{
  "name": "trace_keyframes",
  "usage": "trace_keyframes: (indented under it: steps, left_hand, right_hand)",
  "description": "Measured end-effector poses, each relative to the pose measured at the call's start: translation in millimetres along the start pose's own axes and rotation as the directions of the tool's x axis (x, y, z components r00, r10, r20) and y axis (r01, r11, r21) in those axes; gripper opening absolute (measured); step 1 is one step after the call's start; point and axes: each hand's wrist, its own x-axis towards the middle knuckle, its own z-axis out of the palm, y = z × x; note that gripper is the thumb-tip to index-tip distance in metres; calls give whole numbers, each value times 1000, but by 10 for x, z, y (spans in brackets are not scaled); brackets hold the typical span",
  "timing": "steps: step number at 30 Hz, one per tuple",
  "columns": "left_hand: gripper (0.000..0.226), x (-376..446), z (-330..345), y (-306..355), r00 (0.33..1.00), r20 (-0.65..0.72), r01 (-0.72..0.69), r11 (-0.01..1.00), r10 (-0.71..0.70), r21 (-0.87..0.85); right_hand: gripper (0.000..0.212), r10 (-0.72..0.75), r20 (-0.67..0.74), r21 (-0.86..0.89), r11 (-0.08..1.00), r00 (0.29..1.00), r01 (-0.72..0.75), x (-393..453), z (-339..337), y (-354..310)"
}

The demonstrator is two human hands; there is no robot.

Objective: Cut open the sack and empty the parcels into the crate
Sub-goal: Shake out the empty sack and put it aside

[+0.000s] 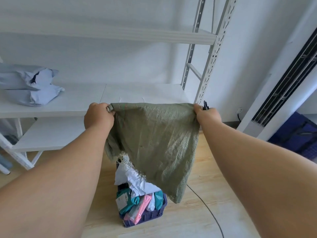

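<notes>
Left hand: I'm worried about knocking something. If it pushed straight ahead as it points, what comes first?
Probably the front edge of the white shelf beyond the left hand; depth is unclear.

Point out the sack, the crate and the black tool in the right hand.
sack [154, 134], head view, middle of the cloth
crate [147, 216], head view, front wall
black tool [205, 105], head view, tip above right hand [206, 114]

Bright, even daylight fills the scene with soft, faint shadows and no glare. Focus is sharp at the centre; the wide lens bends straight lines near the edges.
</notes>
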Motion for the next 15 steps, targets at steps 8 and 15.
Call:
trace_keyframes:
  steps: [8,15]
  left_hand:
    - [24,-235,248,844,993,34,-110,994,111,-8]
    - [26,-252,368,1321,1000,23,-19,1000,19,6]
  right_hand:
    - [85,-553,386,-123,762,738,636,-83,54,-6]
    - [124,-379,576,2,887,724,462,123,-35,276]
